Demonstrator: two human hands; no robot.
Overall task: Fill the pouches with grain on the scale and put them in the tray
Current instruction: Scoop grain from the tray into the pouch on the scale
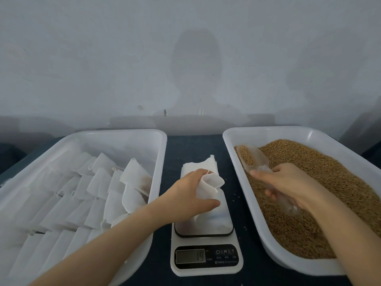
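Observation:
A white digital scale point(206, 265) stands in the middle of the dark table. My left hand point(191, 195) holds a white cloth pouch point(210, 185) upright over the scale's plate, its mouth pulled open. A stack of flat empty pouches point(198, 166) lies just behind the scale. My right hand point(288, 184) grips the handle of a clear plastic scoop point(254, 157) holding some grain. The scoop lies in the right white tray point(274, 252), which is full of brown grain point(321, 193). The left white tray point(115, 135) holds several white pouches point(97, 188).
A grey wall rises close behind the table. A few loose grains point(234, 198) lie on the dark tabletop between the scale and the right tray. The two trays flank the scale closely.

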